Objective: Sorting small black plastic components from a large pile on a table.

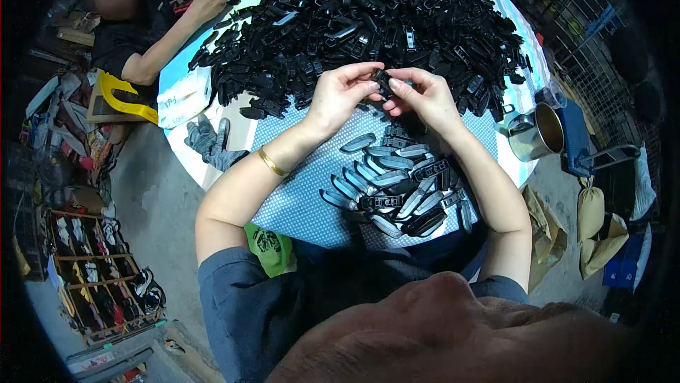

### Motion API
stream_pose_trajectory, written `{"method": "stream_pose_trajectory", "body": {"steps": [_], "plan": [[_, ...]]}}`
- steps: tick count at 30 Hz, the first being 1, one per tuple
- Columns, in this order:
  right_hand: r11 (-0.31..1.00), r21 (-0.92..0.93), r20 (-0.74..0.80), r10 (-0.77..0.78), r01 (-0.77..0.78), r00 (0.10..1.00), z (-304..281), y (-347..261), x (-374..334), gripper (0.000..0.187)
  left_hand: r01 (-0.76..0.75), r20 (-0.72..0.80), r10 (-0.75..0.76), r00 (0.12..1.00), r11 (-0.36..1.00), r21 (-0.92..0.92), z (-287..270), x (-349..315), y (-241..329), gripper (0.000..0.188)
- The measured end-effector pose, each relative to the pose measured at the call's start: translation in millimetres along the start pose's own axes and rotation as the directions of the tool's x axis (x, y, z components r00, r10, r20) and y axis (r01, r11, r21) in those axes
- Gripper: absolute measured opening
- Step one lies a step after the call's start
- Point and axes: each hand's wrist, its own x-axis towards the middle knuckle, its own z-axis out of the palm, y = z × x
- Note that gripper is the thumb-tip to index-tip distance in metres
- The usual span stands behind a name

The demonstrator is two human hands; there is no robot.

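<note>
Above the near edge of a big pile of black plastic parts, my left hand and my right hand meet. Between their fingertips they pinch a small black plastic part; its exact kind is too small to tell. Both hands are closed on it, thumbs toward each other. Closer to me, between my forearms, lies a loose cluster of long rounded black pieces with pale shine. Some ladder-shaped black pieces lie among them. This cluster rests on a blue-grey patterned mat.
A grey glove and a white plastic bag lie at the table's left edge. A metal pot stands at its right. At far left sits a co-worker, hands over the table. Sacks stand on the floor at right.
</note>
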Motion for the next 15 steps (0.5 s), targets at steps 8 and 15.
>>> {"method": "stream_pose_trajectory", "body": {"steps": [8, 15], "plan": [[0.894, -0.400, -0.098, -0.262, 0.203, 0.960, 8, 10, -3, 0.032, -0.075, -0.012, 0.076, 0.997, 0.995, 0.073, 3, -1, -6, 0.032], [0.817, -0.505, 0.170, -0.224, 0.280, 0.960, 1, -1, -6, 0.026, -0.067, 0.100, 0.069, 0.993, 0.997, -0.023, -5, -1, 8, 0.025]]}}
